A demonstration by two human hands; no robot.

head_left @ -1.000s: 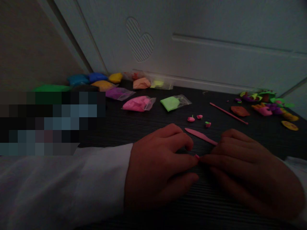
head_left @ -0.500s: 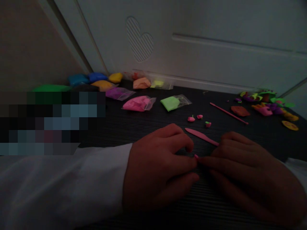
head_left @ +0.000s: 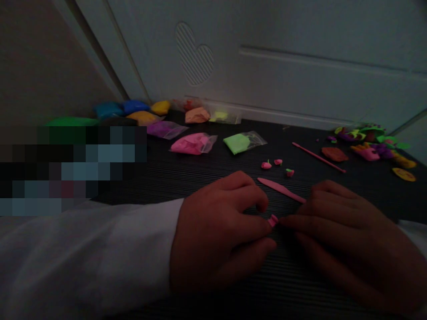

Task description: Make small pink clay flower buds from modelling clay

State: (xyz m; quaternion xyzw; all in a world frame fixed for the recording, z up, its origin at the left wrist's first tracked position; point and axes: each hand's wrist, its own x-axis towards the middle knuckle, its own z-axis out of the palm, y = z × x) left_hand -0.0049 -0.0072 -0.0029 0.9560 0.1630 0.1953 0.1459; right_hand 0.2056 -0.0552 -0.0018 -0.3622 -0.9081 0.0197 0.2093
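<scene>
A small rolled piece of pink modelling clay point(head_left: 273, 220) sits between my two hands, low over the dark table. My left hand point(head_left: 223, 231) pinches its left end at the fingertips, with the index finger curled above. From the other side, the closed fingertips of my right hand point(head_left: 353, 240) meet the right edge of the clay. A pink plastic clay knife point(head_left: 280, 189) lies just beyond, its right end hidden by my right hand. Behind it are three tiny pink clay rosebuds with green bits, one of them a bud point(head_left: 266, 165) at the left.
Bags of coloured clay line the back left, among them a pink bag point(head_left: 191, 144) and a light green bag point(head_left: 238, 143). A thin pink stick tool point(head_left: 318, 157), a red-brown clay lump point(head_left: 334, 154) and colourful clay figures point(head_left: 370, 151) lie right. A white panel point(head_left: 300, 89) stands behind.
More of the pink clay shows between my fingertips, and its rolled end is visible. My right hand has shifted slightly to the right. The left hand has barely moved.
</scene>
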